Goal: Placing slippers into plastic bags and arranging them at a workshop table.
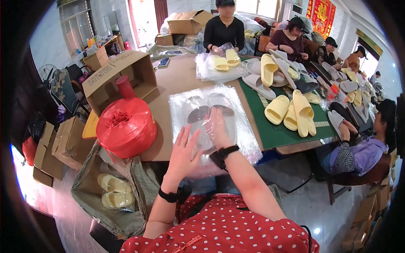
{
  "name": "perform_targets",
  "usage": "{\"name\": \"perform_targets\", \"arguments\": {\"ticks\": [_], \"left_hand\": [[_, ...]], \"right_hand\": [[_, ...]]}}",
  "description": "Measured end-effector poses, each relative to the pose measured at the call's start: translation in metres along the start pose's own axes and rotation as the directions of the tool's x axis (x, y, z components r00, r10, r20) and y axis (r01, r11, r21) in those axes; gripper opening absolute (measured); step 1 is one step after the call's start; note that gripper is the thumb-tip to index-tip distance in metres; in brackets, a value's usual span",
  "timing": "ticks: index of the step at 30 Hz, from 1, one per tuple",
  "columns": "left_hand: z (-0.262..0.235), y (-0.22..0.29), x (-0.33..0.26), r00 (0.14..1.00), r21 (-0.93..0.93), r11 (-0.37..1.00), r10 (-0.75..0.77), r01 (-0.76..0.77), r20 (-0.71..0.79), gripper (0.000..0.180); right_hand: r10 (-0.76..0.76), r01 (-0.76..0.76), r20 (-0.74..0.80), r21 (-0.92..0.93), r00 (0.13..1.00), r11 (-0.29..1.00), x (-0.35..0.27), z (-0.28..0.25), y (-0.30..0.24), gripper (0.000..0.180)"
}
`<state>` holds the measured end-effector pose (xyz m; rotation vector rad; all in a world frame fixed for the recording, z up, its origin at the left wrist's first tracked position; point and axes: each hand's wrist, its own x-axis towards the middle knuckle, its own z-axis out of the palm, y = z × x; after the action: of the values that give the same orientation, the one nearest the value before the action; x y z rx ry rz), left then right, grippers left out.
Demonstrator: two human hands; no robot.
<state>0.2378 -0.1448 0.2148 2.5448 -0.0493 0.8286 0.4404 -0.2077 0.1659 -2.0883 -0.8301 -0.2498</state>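
In front of me a pair of grey slippers (192, 105) lies inside a clear plastic bag, on a stack of clear bags (247, 141) at the table's near edge. My right hand (218, 127) rests on the bagged slippers, fingers stretched forward and fairly flat. My left hand (184, 152) is over the bag's near left part, its fingers spread and nothing held in them. Whether the left fingertips touch the plastic I cannot tell.
A big red roll of plastic twine (126, 128) and an open cardboard box (122, 76) stand at left. Below them, a woven sack (88, 185) holds bagged yellow slippers (117, 192). Loose yellow slippers (276, 109) cover a green mat (270, 137) at right. Several co-workers sit around the table.
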Motion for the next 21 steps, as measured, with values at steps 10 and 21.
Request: {"name": "perform_targets", "arguments": {"ticks": [10, 21], "left_hand": [[0.010, -0.028, -0.043, 0.849, -0.192, 0.854, -0.511, 0.484, -0.132, 0.055], [0.000, -0.026, -0.057, 0.790, -0.516, 0.649, -0.605, 0.559, 0.095, 0.054]], "right_hand": [[-0.191, 0.081, 0.360, 0.299, 0.913, 0.951, -0.128, -0.127, -0.036, 0.032], [-0.192, 0.200, 0.074, -0.110, 0.979, 0.974, -0.129, -0.193, 0.032, 0.041]]}}
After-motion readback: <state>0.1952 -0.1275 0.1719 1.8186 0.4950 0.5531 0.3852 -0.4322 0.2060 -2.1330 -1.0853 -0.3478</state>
